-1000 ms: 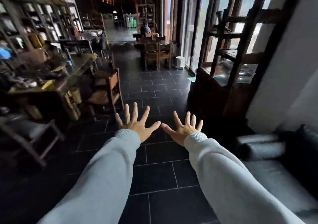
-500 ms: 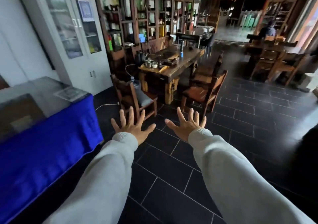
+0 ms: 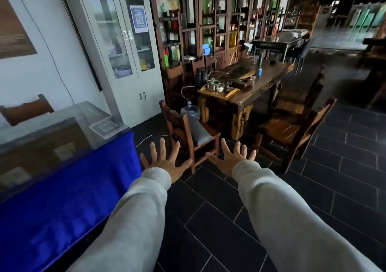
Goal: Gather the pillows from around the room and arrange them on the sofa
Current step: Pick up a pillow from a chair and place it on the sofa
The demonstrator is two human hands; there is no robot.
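A grey pillow [image 3: 199, 132] leans on the seat of a wooden chair [image 3: 183, 133] just beyond my hands. My left hand [image 3: 165, 163] is stretched out in front of me, fingers spread wide, holding nothing, a little short of the chair's left side. My right hand [image 3: 231, 160] is likewise spread and empty, in front of the chair's right front leg. Both arms wear light grey sleeves. The sofa is out of view.
A glass case on a blue-draped table [image 3: 62, 188] stands close on the left. A long wooden tea table [image 3: 250, 87] with cups, more wooden chairs [image 3: 292, 129], a water jug [image 3: 190, 111], a white cabinet [image 3: 125, 48] and dark shelves [image 3: 208, 25] lie ahead. The floor is dark tile.
The view has swung left from the sofa and window side to the tea table and blue-draped case. Both hands stay spread and empty; the chair with the pillow is now closer.
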